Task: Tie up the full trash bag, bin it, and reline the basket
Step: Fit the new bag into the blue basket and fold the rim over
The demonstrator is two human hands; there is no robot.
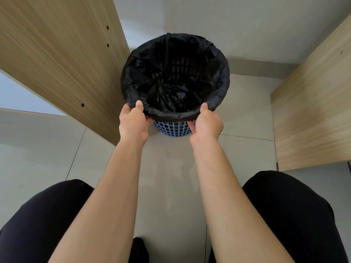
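A blue plastic lattice basket (171, 129) stands on the tiled floor in the corner under a desk. A black trash bag liner (220, 80) is spread inside it and folded over the whole rim, with crumpled black plastic at the bottom. My left hand (133, 121) grips the near left part of the rim, thumb on top of the folded plastic. My right hand (207, 123) grips the near right part of the rim the same way. Both sets of fingers curl under the rim against the basket wall.
A wooden desk panel (62, 59) rises on the left and another wooden panel (311, 111) on the right. A white wall with a grey skirting board (262, 67) runs behind the basket. My knees in dark trousers (284, 205) frame the grey floor tiles.
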